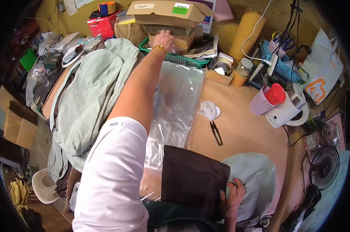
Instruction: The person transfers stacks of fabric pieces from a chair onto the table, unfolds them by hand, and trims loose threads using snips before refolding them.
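Near, the right hand (236, 194) rests where dark cloth (194, 172) meets pale cloth (256, 176), both probably light, limp, best pinched at an edge; far, the left hand (164, 40) is at the green basket (182, 60); neither hand's grip can be told

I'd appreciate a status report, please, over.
Left hand at green basket, grip unclear. Right hand on dark fabric and pale fabric. Black snips loose on table.

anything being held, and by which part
Cannot be told: the right hand touches the dark cloth's right edge, the left hand is at the green basket.
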{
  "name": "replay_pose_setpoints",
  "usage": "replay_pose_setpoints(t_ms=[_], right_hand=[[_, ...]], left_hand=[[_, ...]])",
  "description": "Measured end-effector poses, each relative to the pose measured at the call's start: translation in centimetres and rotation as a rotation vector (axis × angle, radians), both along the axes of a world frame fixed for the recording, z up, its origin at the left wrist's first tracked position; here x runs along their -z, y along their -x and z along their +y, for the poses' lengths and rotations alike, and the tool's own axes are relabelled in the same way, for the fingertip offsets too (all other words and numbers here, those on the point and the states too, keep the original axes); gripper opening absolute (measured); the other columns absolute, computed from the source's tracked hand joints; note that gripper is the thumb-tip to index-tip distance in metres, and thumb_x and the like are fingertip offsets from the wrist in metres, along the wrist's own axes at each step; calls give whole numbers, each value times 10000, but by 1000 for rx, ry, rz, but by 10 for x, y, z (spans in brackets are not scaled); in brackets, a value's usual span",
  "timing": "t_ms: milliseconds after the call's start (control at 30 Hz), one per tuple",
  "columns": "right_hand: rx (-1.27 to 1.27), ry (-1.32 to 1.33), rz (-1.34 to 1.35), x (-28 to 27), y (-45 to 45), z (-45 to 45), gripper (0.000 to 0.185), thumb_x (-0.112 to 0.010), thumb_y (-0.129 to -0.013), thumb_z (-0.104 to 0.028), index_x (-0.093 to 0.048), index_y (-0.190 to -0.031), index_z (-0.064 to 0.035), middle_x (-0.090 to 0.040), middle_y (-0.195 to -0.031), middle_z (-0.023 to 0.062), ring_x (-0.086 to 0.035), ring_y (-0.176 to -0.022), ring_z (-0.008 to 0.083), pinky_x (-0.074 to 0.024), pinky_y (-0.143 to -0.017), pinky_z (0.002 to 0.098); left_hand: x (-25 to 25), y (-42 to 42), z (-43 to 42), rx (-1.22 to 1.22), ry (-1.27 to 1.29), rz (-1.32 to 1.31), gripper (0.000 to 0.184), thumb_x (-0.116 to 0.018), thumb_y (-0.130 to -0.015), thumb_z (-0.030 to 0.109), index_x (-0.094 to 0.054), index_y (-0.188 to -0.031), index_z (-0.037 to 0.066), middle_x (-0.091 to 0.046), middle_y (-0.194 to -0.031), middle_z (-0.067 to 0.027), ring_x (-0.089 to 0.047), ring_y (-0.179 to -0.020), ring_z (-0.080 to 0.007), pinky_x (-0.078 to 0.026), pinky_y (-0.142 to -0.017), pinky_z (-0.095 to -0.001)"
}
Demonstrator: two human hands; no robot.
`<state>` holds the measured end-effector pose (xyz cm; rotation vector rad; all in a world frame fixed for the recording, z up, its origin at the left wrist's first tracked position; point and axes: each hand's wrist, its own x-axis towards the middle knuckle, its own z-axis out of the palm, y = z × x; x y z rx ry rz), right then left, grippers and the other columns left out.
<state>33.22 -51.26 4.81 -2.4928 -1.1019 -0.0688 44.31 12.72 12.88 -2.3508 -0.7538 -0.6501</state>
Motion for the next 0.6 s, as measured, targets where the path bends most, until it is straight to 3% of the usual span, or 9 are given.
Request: replay_pose_setpoints(t_ms=[67,167,233,267,333,367,467,533,600], right_hand=[[-9,11,8,4,-5,5,353,-605,-864,-360,-586,-1089,-90,-495,-1239,172,-470,-1143,383,-333,-948,508],[-56,4,6,7,-9,21,360,-593,-872,-382,-584,-1082,-90,-493,-1246,171,-465,-1158,384,-335,-946,514],[-102,4,-7,6,-11,35,332,-608,-869,-354,-583,-1068,-89,-493,-1251,168,-460,-1168,387,-334,-953,525],[-100,4,-1,7,-10,39,332,-608,-869,-354,-583,-1068,-89,-493,-1251,168,-460,-1168,387,-334,-953,525],[-75,22,-30,7,-12,47,303,-648,-852,-297,-582,-1060,-86,-491,-1278,156,-456,-1180,376,-334,-958,527],[-67,28,-26,1,-14,48,303,-648,-852,-297,-582,-1060,-86,-491,-1278,156,-456,-1180,376,-334,-958,527],[-75,167,57,-29,-28,57,293,-682,-828,-214,-579,-1061,-70,-520,-1236,166,-497,-1135,363,-383,-924,488],[-343,-30,373,-50,-57,65,296,-687,-821,-171,-571,-1060,-40,-545,-1145,194,-531,-1060,385,-432,-859,460],[-332,-174,65,-56,-77,112,270,-677,-823,-103,-544,-1026,15,-569,-980,217,-568,-941,386,-462,-802,436]], left_hand=[[13,-7,10,-8,-9,32,191,-561,-858,177,-737,-883,107,-625,-990,-68,-626,-959,-236,-575,-725,-346],[28,-18,30,-4,242,85,213,-536,-890,147,-730,-962,97,-643,-1111,-84,-620,-1073,-251,-567,-769,-375],[22,-20,37,-70,483,351,347,-562,-901,324,-704,-1098,77,-617,-1252,-126,-571,-1194,-298,-526,-886,-429],[21,-20,37,-70,484,357,347,-562,-901,324,-704,-1098,77,-617,-1252,-126,-571,-1194,-298,-526,-886,-429],[-9,-14,17,-69,649,552,652,-568,-828,592,-664,-1194,61,-584,-1311,-160,-538,-1235,-335,-447,-995,-458],[8,-27,57,86,737,654,919,-523,-713,803,-635,-1237,55,-603,-1272,-187,-530,-1236,-357,-392,-1042,-468],[21,-27,72,123,682,612,900,-525,-714,806,-648,-1217,69,-616,-1244,-192,-564,-1181,-362,-426,-1003,-467],[-4,-18,58,221,679,584,876,-544,-711,798,-659,-1197,78,-628,-1219,-193,-596,-1130,-370,-454,-973,-463],[-59,6,-7,220,487,446,598,-577,-788,559,-677,-1145,89,-670,-1104,-186,-639,-1013,-368,-492,-898,-443]])
